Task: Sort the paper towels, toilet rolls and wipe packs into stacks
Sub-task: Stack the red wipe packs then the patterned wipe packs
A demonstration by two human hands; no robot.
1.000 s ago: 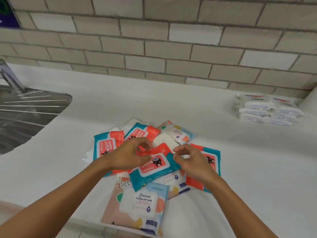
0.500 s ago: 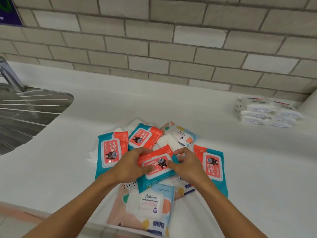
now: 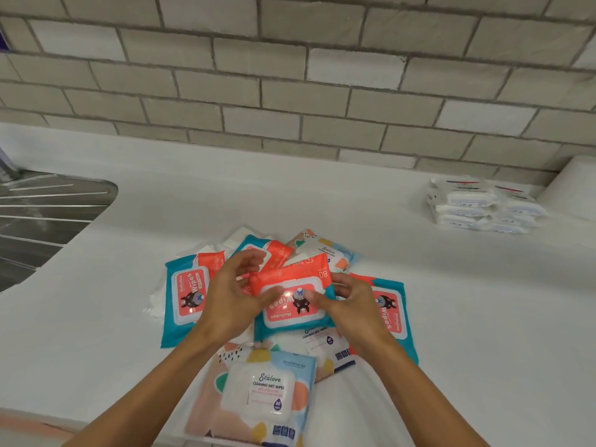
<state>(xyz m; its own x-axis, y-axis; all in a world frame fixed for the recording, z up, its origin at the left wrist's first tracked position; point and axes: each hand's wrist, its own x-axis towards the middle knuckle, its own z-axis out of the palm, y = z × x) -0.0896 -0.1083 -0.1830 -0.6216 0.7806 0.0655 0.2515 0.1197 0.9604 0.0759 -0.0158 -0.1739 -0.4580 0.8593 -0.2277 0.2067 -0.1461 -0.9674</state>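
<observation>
Counter [image 3: 451,301]: white, slick-looking, fills mid frame. Front edge runs along bottom of frame, so anything sliding toward the viewer goes off it.

Sink [image 3: 38,221], left edge of frame: well apart from the pile, low risk. A pack flicked left could still land in it.

Loose pile [image 3: 183,295], centre frame: teal/red and pastel wipe packs overlapping at odd angles, white packs poking out underneath at its upper left. Film on film, prob slippery.

White pack stacks [image 3: 477,208], right of frame near wall: already sorted, well apart from the pile.

Stalove pack [image 3: 258,391], bottom centre: closest to the front edge, so first to go if the pile shifts.

Top teal/red pack [image 3: 292,301], centre: the one in hand. Left hand [image 3: 232,301] and right hand [image 3: 351,308] each pinch a side, thumbs on the label face, fingers curled behind.

Main risks imo:
- pack below drags along on lift, pile shifts, Stalove pack pushed over the edge
- thumb grip slips on glossy film, pack drops back
- similar teal/red packs lie at diff angles, so the new stack may go crooked & topple
</observation>
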